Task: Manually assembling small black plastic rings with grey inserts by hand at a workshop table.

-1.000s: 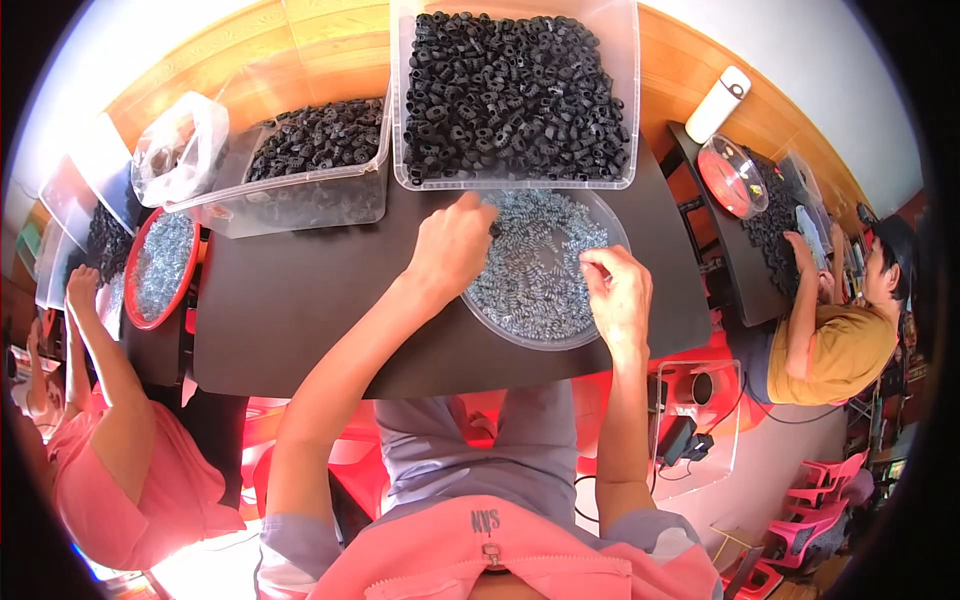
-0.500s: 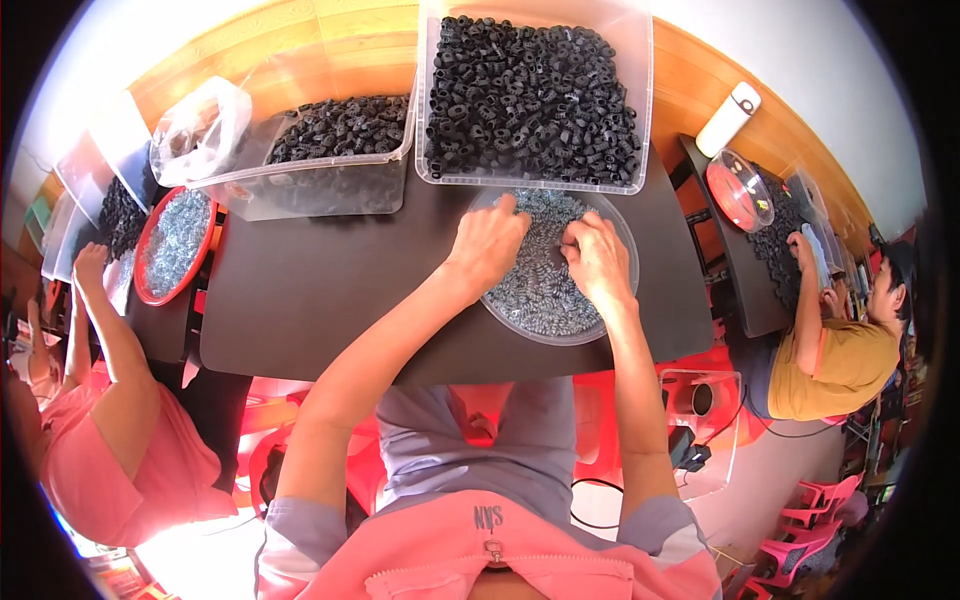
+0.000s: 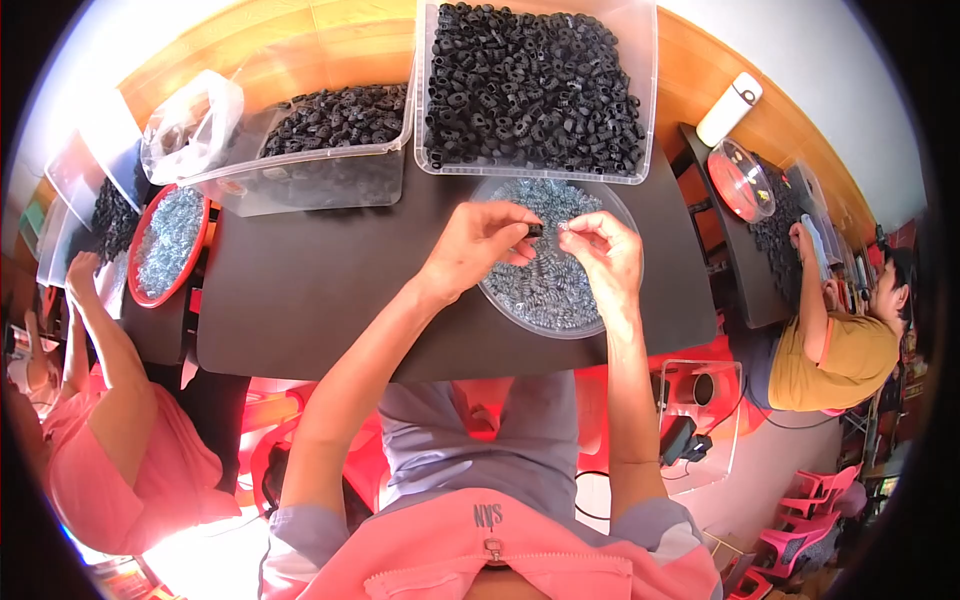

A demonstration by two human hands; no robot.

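Observation:
Over the round clear bowl [image 3: 640, 272] of small silvery coil springs [image 3: 545, 295], my two hands face each other, a small gap between them. My left hand [image 3: 470, 250] pinches a small black plastic part [image 3: 535, 230] between thumb and fingertips. Opposite it, my right hand [image 3: 612, 258] pinches a tiny shiny piece [image 3: 564, 227], which looks like one of the springs. Just beyond the bowl stands a large clear bin [image 3: 540, 176] full of similar black parts.
A second clear bin [image 3: 300, 190] with black pieces and a plastic bag [image 3: 195, 130] stand far left on the dark table [image 3: 300, 290]. A red-rimmed tray [image 3: 170, 245] of springs lies at a side table. Co-workers sit left and right; a white bottle [image 3: 728, 108] is at right.
My left hand has come down and nearer from the big bin's front edge, bringing the black part into sight. My right hand has lifted out of the springs with a tiny piece.

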